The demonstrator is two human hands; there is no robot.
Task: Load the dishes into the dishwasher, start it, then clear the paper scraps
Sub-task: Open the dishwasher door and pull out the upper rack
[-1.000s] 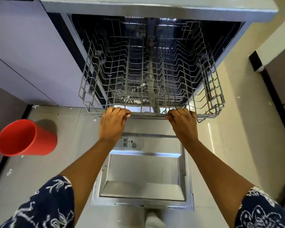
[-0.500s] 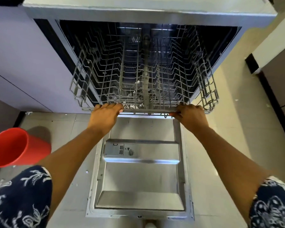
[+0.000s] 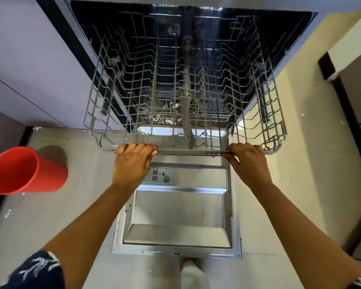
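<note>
The empty wire rack (image 3: 186, 97) sticks out of the open dishwasher (image 3: 290, 34) above its lowered door (image 3: 175, 207). The left hand (image 3: 131, 163) and right hand (image 3: 248, 163) grip its front rail, fingers curled over it. A red cup (image 3: 25, 171) lies on the floor (image 3: 300, 163) to the left.

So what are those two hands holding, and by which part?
Both grip the wire dishwasher rack by its front rail: the left hand left of centre, the right hand towards the rail's right end.
</note>
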